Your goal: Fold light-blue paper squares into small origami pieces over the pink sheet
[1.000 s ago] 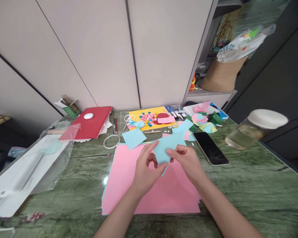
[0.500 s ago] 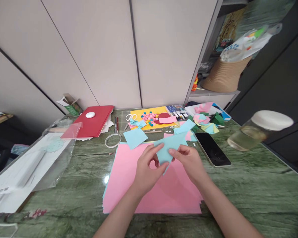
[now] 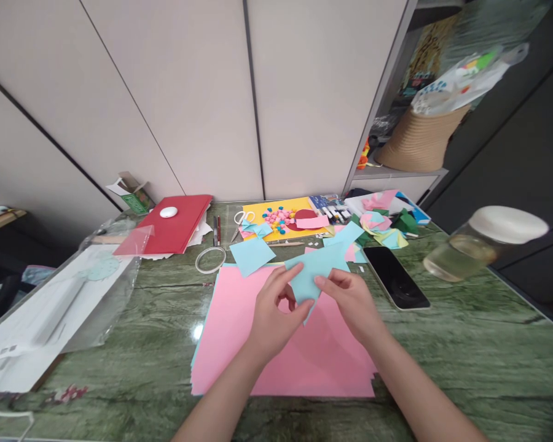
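Note:
A folded piece of light blue paper (image 3: 309, 277) is held up between both hands, its upper right corner pointing away from me. My left hand (image 3: 276, 313) grips its left side, with fingers behind and at the top edge and the thumb at the lower edge. My right hand (image 3: 352, 301) pinches its right side between thumb and fingers; part of those fingers is hidden behind the paper. Below the hands lies a stack of pink sheets (image 3: 239, 344) with blue edges showing at its left. A square of light blue paper (image 3: 252, 256) rests at the stack's far edge.
A phone (image 3: 396, 277) and a lidded jar of liquid (image 3: 477, 242) stand to the right. Behind are scissors (image 3: 244, 218), a roll of tape (image 3: 211, 260), small pink balls (image 3: 279, 218) and paper scraps (image 3: 387, 236). A red folder (image 3: 179, 221) lies at the back left.
Both hands keep their hold on the blue paper. My right thumb has shifted very slightly on it; the whole view has moved a little.

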### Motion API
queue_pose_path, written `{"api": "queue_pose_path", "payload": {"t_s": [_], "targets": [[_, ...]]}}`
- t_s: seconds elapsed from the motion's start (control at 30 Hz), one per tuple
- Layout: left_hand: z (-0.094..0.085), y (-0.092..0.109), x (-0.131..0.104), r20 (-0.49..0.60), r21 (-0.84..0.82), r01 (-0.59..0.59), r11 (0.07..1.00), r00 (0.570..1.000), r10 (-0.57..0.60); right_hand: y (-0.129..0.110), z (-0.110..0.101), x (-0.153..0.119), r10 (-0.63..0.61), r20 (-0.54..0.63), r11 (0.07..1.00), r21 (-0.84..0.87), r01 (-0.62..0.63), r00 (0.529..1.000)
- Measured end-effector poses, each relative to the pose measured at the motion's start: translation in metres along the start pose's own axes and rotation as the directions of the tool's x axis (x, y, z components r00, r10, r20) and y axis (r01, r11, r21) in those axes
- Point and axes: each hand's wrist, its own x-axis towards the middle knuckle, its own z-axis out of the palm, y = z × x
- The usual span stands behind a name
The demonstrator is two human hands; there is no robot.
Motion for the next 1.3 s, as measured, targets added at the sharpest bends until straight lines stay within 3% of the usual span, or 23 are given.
{"api": "queue_pose_path", "payload": {"t_s": [0.13, 0.4, 0.9, 1.3], "targets": [[-0.001, 0.002, 0.003, -0.018, -0.032, 0.008, 0.999, 1.000, -0.008, -0.001, -0.002, 0.001, -0.012, -0.007, 0.997, -0.073, 0.011, 1.000], [-0.012, 0.000, 0.011, -0.112, -0.158, 0.167, 0.973, 0.976, -0.186, 0.000, -0.007, 0.005, 0.065, 0.126, 0.992, -0.116, -0.050, 0.990], [-0.013, 0.009, 0.011, -0.075, -0.177, 0.179, 0.968, 0.978, -0.195, -0.004, -0.003, 0.003, 0.013, 0.077, 0.982, -0.191, 0.002, 0.997], [-0.016, 0.014, 0.011, -0.011, -0.158, 0.183, 0.970, 0.982, -0.187, -0.007, -0.002, 0.002, 0.025, 0.096, 0.989, -0.148, -0.011, 0.995]]}}
